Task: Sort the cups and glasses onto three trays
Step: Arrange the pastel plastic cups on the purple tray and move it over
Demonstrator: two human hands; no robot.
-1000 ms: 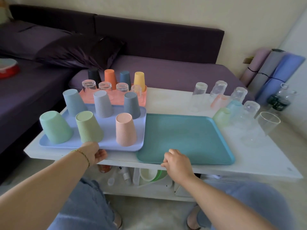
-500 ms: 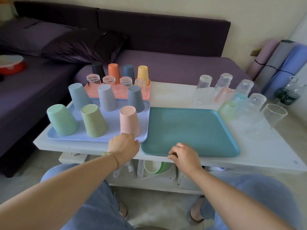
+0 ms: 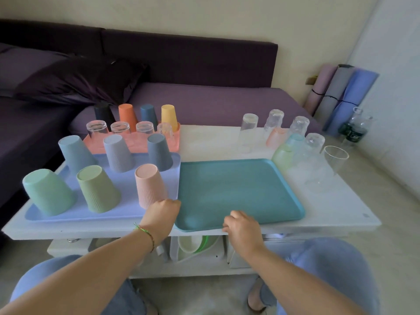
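- We see a low white surface [image 3: 341,212] before a purple sofa [image 3: 204,101].
- The teal plastic tray [image 3: 238,189] lies at its near edge, just beside a lavender plastic tray [image 3: 127,208].
- Our right hand [image 3: 243,226] pinches the teal rim; our left hand [image 3: 162,214] curls at the trays' seam, grip unclear.

A plain cream wall [image 3: 204,17] runs behind a dark purple upholstered sofa [image 3: 193,60] with a low, straight backrest. A dark purple satin cushion [image 3: 79,80] lies slumped on its left part. A low white worktop [image 3: 209,142] stands just before the sofa, and an open white shelf [image 3: 204,267] sits beneath it. In the right corner a pink rolled mat [image 3: 318,87], a grey rolled mat [image 3: 333,92] and a blue rolled mat [image 3: 354,96] lean side by side. Clear glass bottles with dark green labels [image 3: 352,128] stand near them on the pale beige floor [image 3: 386,201]. A white side wall [image 3: 397,64] closes the right. The light is soft and even.
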